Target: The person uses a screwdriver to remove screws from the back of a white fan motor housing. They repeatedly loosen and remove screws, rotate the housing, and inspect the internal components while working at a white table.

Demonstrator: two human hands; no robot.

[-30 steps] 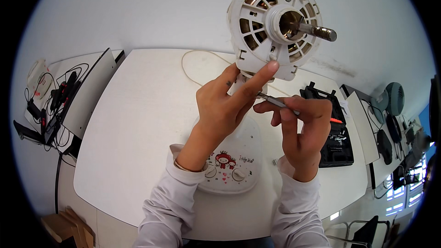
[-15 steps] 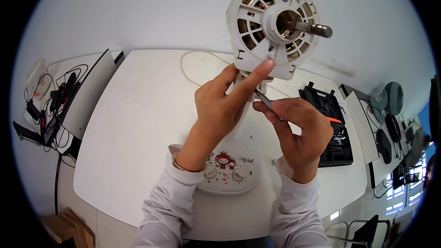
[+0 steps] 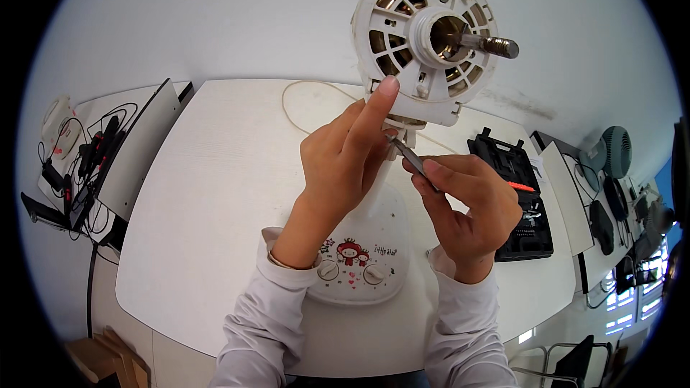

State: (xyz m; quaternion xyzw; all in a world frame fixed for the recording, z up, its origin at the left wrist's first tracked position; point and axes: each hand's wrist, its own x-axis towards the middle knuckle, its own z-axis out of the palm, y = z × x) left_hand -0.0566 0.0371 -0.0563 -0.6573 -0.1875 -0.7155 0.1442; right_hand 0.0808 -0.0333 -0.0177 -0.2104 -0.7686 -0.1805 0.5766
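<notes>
A white table fan stands in front of me, its head (image 3: pixel 424 104) stripped to the motor housing, with a bare metal shaft (image 3: pixel 496 46) jutting forward. My left hand (image 3: pixel 341 147) is round the fan's neck from the left, its index finger raised against the lower housing; its other fingers are mostly hidden. In my right hand (image 3: pixel 471 201) a slim grey metal screwdriver (image 3: pixel 412 158) is pinched between thumb and fingers. Its tip meets my left thumb just below the housing; whether a screw is there, I cannot tell. Below, the fan's base (image 3: pixel 359 289) has two knobs and a red cartoon print.
An open black tool case (image 3: pixel 528 241) with bits and an orange-red tool lies on the table (image 3: pixel 194 244) to the right. A pale cord (image 3: pixel 285 100) loops behind the fan. Black cables (image 3: pixel 93 144) lie on a left side table; a green fan (image 3: pixel 616 152) stands far right.
My left index finger has shifted left along the housing, and the thumb has come to the screwdriver's tip. The screwdriver tip has moved slightly left and up. The fan head has barely shifted.
</notes>
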